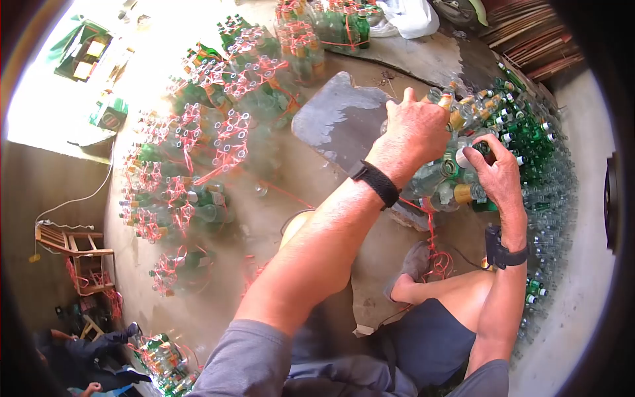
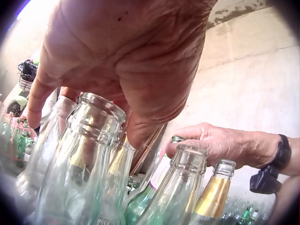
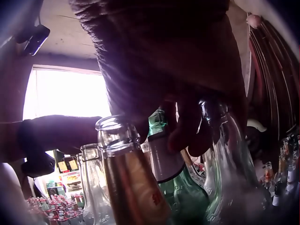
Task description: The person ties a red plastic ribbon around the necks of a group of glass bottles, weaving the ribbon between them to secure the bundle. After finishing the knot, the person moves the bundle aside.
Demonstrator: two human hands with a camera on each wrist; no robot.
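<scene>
Upright glass bottles stand bunched between the hands. My left hand (image 1: 415,129) reaches over the bunch from above, its fingers and thumb curled down around the necks of clear glass bottles (image 2: 84,136). The palm hides part of those necks. My right hand (image 1: 501,173) holds the neck of a green bottle with a white neck label (image 3: 168,161), thumb and fingertips at the label. Close beside it stand a clear bottle (image 3: 229,154) and a gold-labelled bottle (image 3: 131,183). In the left wrist view, another gold-labelled bottle (image 2: 213,194) stands under the right hand.
Many loose bottles (image 1: 529,132) line the wall on the right. Bundles tied with red cord (image 1: 231,142) cover the floor to the left. A flat grey slab (image 1: 337,112) lies ahead, red cord (image 1: 433,255) beside the foot. A wooden chair (image 1: 76,248) and another person (image 1: 86,357) are at far left.
</scene>
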